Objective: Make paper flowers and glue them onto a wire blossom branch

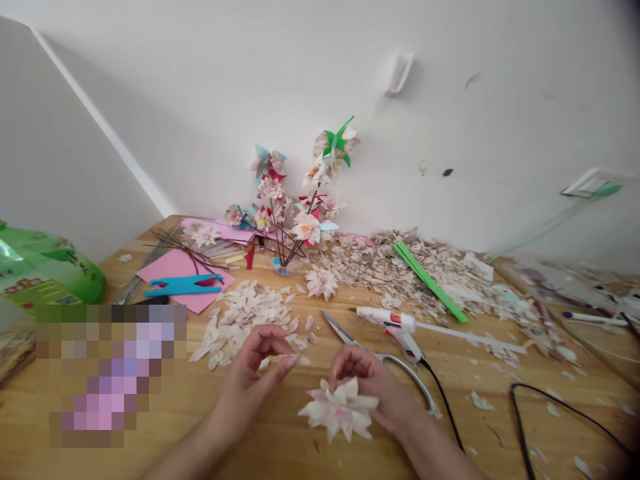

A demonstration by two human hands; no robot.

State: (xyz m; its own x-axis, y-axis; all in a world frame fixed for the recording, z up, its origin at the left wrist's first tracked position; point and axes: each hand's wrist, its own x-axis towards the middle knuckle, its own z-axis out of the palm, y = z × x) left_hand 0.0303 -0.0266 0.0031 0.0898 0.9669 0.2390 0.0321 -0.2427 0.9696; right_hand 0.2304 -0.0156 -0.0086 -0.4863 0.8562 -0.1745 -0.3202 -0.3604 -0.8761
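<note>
scissors [344, 329] beside glue gun [386, 320], near petal pile [245, 317]; left fingers [280, 373] pinch petal [302, 359], right fingers [353, 362] clamped on flower [341, 410]

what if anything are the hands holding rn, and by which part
The left hand pinches a petal by one end; the right hand holds the white flower from behind, exact spot hidden.

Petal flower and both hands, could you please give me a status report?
Left hand pinching a single petal. Right hand holding the petal flower. Scissors lying close beyond right hand.
</note>
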